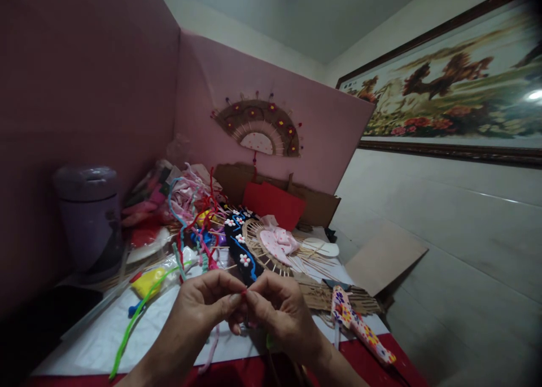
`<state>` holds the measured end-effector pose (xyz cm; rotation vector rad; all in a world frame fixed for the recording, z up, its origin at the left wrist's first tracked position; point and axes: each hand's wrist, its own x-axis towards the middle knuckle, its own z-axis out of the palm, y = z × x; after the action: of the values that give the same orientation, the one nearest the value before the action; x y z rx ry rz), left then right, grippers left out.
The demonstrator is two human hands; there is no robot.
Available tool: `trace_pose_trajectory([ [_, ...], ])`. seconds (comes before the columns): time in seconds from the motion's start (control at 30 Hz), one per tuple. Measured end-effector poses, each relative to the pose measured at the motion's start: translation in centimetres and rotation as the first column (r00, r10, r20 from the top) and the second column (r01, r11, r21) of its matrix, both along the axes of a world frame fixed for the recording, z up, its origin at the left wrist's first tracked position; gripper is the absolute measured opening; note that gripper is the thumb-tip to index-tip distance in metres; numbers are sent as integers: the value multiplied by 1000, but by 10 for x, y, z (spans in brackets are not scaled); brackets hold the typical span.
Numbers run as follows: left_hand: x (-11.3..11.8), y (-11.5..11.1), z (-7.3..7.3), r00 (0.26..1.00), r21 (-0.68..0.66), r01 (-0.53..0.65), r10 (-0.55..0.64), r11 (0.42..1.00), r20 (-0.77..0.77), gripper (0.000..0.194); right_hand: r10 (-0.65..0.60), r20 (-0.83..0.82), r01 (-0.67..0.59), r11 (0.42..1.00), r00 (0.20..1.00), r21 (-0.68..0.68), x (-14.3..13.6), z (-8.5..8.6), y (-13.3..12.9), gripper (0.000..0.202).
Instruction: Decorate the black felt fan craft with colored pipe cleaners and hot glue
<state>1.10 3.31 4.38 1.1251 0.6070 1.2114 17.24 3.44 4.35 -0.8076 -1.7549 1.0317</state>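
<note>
My left hand (205, 305) and my right hand (279, 313) meet at the fingertips near the table's front edge. Both are closed in a pinch on a tiny red piece (244, 292), mostly hidden by the fingers. Just beyond them lies a fan (242, 246) with a black band, white flowers and a blue wavy line. Pink dotted cloth (279, 243) covers its inner part. A pale pink fuzzy stem (210, 350) hangs below my left hand, and a bit of green shows beneath my right hand.
A patterned glue gun (359, 325) lies at the right by corrugated cardboard strips (315, 294). At the left are a lidded purple container (88, 223), a green fuzzy stem (131, 325) and yellow clay (148, 282). Behind stand red card (273, 203) and a finished fan (260, 127).
</note>
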Motion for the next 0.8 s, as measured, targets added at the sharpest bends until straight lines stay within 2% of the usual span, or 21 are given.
trace_pose_trajectory([
  [0.27,1,-3,3,999,-13,-50,49,999,-21,15,-1,92,-8,995,996,99,2,4,0,28],
  [0.43,6,-7,4,991,-23,-136,135,991,-25,11,-87,166,58,983,982,173,0,5,-2,21],
  [0.57,8,-8,1,979,37,-197,198,980,-50,4,-194,215,135,956,957,259,-3,5,-4,16],
  [0.8,7,-8,1,959,53,-260,264,964,-107,4,-238,244,137,919,940,371,-4,1,-2,14],
])
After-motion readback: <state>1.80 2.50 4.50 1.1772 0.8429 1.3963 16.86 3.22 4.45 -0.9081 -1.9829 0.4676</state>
